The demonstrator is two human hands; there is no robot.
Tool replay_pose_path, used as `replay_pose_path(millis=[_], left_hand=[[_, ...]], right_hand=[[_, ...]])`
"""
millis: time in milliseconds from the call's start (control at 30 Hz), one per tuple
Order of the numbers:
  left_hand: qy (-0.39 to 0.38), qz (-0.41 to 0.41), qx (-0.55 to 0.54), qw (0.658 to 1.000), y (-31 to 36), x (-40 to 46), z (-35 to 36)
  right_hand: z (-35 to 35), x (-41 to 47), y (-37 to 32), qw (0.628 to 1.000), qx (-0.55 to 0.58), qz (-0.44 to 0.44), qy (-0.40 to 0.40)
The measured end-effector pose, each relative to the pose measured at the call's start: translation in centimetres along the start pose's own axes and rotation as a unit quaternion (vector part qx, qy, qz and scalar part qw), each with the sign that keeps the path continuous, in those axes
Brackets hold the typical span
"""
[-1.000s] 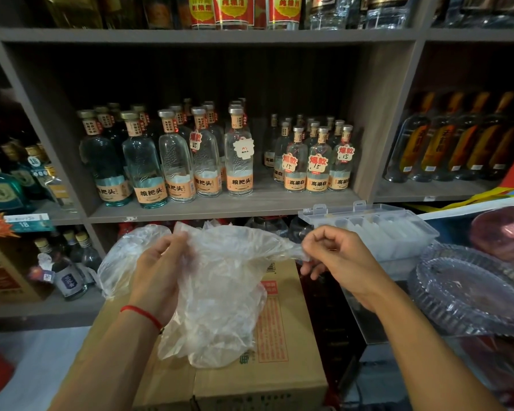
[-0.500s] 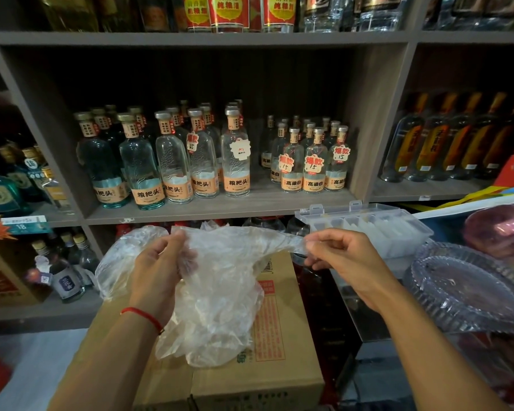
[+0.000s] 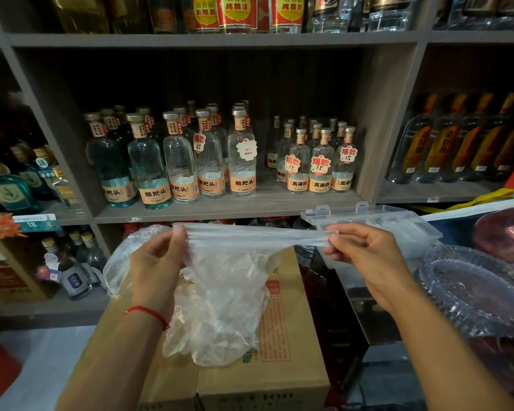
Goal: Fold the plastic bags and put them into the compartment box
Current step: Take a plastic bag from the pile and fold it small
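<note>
Compartment box [image 3: 377, 229] apparently holds folded bags.

The plastic bag [image 3: 220, 292] hides the carton's [image 3: 279, 366] top.

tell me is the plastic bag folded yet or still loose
Not folded. The plastic bag has only its top edge pulled taut between the left hand and right hand; the rest hangs crumpled.
</note>
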State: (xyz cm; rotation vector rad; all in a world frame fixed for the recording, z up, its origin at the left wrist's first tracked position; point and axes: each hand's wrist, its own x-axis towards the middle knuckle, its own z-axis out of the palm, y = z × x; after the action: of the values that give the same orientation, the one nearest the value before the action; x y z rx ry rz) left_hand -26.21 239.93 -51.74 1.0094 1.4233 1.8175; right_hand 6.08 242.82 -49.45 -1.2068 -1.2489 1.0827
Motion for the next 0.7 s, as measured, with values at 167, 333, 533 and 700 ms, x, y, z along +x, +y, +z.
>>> replay_pose_path(millis=[167,333,533,700], left_hand=[[0.029,0.097,0.098,0.990,-0.1,-0.2,0.2],[0.012,0.117,0.155,0.981,0.2,-0.8,0.7],[-0.008,0.001,0.041,0.999,-0.4,-1.2,1.4],[-0.015,-0.099,-0.030,0.995,-0.7,-1.1,1.7]], right_hand=[[0.0,0.0,-0.1,0.998,0.062,0.021,0.006],[0.2,0.3,0.0,0.997,0.033,0.001,0.070],[2.6,-1.7,-0.4,0.953,-0.193,-0.203,0.117],[5.8,-3.3,0.8,0.942,-0.251,-0.152,-0.165]])
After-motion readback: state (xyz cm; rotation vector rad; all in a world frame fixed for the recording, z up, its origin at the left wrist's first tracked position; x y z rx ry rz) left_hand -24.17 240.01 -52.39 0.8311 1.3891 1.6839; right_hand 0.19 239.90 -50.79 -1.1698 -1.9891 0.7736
